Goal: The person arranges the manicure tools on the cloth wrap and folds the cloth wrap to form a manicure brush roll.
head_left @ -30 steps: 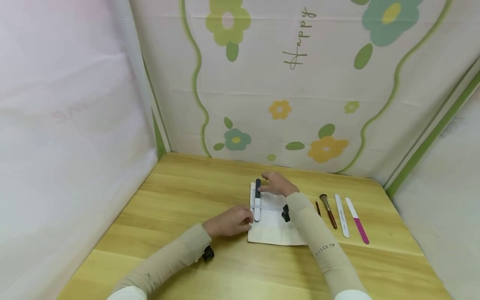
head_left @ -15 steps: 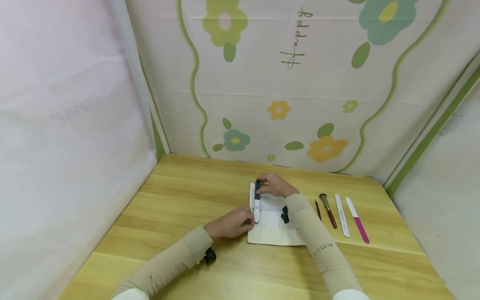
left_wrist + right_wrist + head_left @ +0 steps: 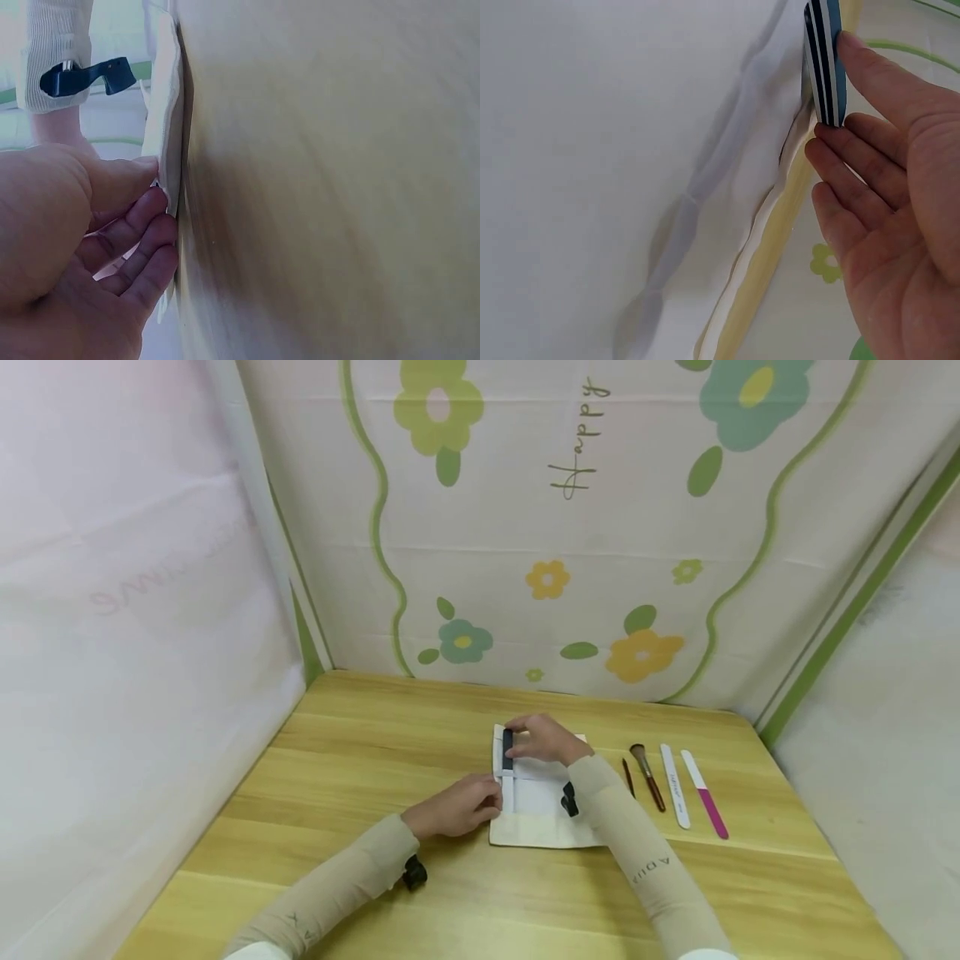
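A cream cloth roll-up pouch [image 3: 547, 832] lies unfolded on the table, with a band sewn in loops [image 3: 727, 139] across it. At its left side stands a nail file [image 3: 507, 749], dark at the far half; in the right wrist view its edge shows black and white layers. My right hand [image 3: 546, 739] holds the file's far end, thumb on its face and fingertips at its tip. My left hand [image 3: 456, 807] pinches the pouch's near-left edge between thumb and fingers, as the left wrist view shows. The file's near, white part is hard to make out against the cloth.
Right of the pouch lie a thin dark-handled tool [image 3: 628, 777], a makeup brush [image 3: 648, 778], a white nail file [image 3: 674, 787] and a pink-and-white nail file [image 3: 705, 795]. A flower-printed cloth wall [image 3: 480, 527] closes off the table's back.
The file has slid toward me along the pouch, its white near end now less distinct. My right hand followed it with its hold. The head view has shifted slightly.
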`<act>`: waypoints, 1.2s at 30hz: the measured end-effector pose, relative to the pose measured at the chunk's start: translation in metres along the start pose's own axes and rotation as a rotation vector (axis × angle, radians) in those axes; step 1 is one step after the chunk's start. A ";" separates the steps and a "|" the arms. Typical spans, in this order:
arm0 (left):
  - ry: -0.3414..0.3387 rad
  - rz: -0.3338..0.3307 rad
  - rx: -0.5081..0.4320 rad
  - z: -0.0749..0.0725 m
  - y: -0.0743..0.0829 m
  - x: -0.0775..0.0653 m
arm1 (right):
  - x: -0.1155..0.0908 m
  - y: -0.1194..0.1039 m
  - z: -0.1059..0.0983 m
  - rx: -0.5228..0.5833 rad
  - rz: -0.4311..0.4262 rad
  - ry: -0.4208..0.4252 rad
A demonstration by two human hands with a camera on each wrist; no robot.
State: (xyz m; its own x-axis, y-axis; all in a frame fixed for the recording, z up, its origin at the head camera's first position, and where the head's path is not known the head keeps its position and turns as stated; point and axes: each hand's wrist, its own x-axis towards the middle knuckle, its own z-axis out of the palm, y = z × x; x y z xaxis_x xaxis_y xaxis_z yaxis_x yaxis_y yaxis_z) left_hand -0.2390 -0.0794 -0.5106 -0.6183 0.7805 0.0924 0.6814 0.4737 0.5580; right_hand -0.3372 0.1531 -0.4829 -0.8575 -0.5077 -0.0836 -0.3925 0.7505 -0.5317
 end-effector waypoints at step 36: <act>0.020 -0.024 -0.026 -0.010 -0.004 0.015 | -0.100 0.046 -0.037 -0.120 0.003 0.066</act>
State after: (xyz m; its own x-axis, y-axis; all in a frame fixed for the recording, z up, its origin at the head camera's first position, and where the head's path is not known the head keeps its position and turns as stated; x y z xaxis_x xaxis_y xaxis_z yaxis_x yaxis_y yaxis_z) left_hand -0.2549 -0.0738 -0.5034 -0.6418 0.7609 0.0951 0.6561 0.4807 0.5817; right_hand -0.2820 0.2534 -0.4677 -0.8771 -0.4796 -0.0270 -0.4238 0.7991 -0.4265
